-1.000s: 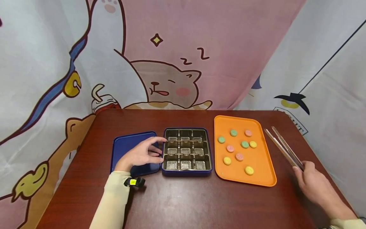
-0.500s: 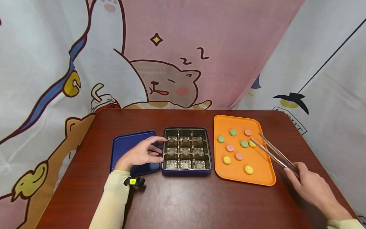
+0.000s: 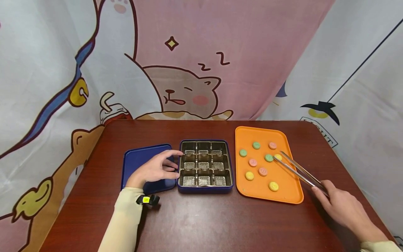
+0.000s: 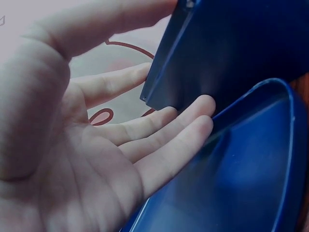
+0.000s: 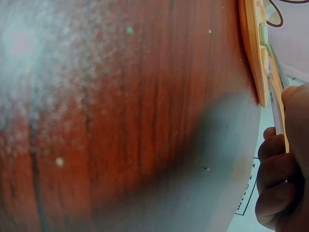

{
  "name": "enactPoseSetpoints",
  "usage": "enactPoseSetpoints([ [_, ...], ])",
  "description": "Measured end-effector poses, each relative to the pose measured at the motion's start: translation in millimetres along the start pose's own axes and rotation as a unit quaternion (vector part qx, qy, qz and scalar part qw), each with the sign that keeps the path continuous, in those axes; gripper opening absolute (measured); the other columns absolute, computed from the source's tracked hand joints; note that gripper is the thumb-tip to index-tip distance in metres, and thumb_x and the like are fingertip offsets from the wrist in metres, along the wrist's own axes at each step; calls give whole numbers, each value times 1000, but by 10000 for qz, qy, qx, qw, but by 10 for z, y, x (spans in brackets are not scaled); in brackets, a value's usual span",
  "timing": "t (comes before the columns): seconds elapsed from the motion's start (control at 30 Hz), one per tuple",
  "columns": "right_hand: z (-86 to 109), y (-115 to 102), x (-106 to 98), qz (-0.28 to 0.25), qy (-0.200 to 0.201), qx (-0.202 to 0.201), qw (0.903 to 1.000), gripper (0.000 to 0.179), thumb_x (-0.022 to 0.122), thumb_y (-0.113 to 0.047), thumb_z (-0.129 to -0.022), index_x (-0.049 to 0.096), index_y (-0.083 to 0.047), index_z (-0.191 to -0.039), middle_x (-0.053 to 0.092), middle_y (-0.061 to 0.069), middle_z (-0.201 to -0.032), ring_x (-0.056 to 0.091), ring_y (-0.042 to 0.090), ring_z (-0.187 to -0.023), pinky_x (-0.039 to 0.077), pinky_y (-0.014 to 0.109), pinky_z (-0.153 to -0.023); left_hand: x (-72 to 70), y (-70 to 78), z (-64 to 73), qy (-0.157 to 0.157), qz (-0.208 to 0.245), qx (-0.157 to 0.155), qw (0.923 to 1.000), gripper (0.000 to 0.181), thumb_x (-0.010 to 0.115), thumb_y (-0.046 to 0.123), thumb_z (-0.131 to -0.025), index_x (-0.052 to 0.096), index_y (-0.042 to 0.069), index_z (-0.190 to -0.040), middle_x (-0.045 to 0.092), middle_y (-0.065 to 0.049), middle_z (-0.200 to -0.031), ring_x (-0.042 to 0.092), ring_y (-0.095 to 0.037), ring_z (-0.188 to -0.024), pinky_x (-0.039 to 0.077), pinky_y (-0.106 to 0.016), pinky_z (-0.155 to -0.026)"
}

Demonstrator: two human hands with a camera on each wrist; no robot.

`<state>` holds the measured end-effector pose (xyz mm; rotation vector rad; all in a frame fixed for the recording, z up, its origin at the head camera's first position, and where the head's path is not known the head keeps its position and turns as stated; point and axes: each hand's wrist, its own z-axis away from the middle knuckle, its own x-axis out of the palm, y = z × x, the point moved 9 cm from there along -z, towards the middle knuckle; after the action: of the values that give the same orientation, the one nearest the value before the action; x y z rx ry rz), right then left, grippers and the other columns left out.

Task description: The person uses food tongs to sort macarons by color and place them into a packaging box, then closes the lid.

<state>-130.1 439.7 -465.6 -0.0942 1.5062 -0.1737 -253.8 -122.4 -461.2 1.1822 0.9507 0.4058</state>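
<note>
My right hand (image 3: 341, 206) grips metal tongs (image 3: 300, 171), its fingers curled round them in the right wrist view. Over the orange tray (image 3: 284, 192) the tong tips stand apart, one on either side of a yellow cookie (image 3: 278, 157). A green cookie (image 3: 269, 158) lies just left of them. My left hand (image 3: 154, 168) is at the left side of a blue box (image 3: 206, 190), thumb and index fingertips at its edge. In the left wrist view its fingers (image 4: 164, 150) are spread and gently bent. The box holds a divided insert (image 3: 204, 162) with several bare compartments.
A blue lid (image 3: 138, 159) lies under and behind my left hand, left of the box. Several more pink, green and yellow cookies are scattered on the tray, among them a yellow one (image 3: 273, 186) near the front. All stand on a dark red-brown table (image 3: 201, 217).
My right hand has swung the tongs left, from beside the tray to over it, with the tips coming down around the yellow cookie. The left hand has stayed still.
</note>
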Motion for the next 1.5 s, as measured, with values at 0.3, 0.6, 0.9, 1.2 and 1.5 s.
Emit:
enactPoseSetpoints([
  [0.3,-10,-13,30,60,-149,-23,9999,44,54,-43,-110,51,0,-118,48,2,-70,47,21,-61,36,37,-52,-3,16,0,-7,14,35,10000,75,87,18,-88,51,14,-154,42,-12,-161,68,-30,-119,58,-48,-101],
  [0.6,18,-79,16,117,127,-315,9994,32,55,-38,-110,50,-7,-108,42,1,-64,42,19,-55,33,35,-49,-5,32,14,-16,3,21,10000,74,86,17,-89,50,15,-154,41,-13,-161,67,-31,-120,58,-48,-101],
  [0.9,48,-125,-17,133,412,-496,9978,28,57,-35,-110,50,-8,-103,38,-1,-59,39,18,-51,31,35,-46,3,12,1,-25,-10,-23,10000,74,86,16,-90,49,14,-155,41,-11,-162,67,-31,-122,57,-49,-102],
  [1.2,46,-113,5,89,209,-415,9989,30,55,-36,-111,51,-7,-107,40,0,-60,40,18,-52,33,35,-47,4,-13,-8,-28,-27,-58,10000,73,86,18,-90,50,17,-154,41,-11,-162,66,-31,-122,57,-50,-103],
  [1.5,66,-117,4,56,300,-453,9985,29,56,-35,-110,51,-7,-106,38,-1,-60,39,18,-52,32,34,-48,3,-9,-3,-20,-3,-32,10000,73,86,16,-90,51,17,-154,42,-10,-161,67,-31,-121,57,-50,-102],
])
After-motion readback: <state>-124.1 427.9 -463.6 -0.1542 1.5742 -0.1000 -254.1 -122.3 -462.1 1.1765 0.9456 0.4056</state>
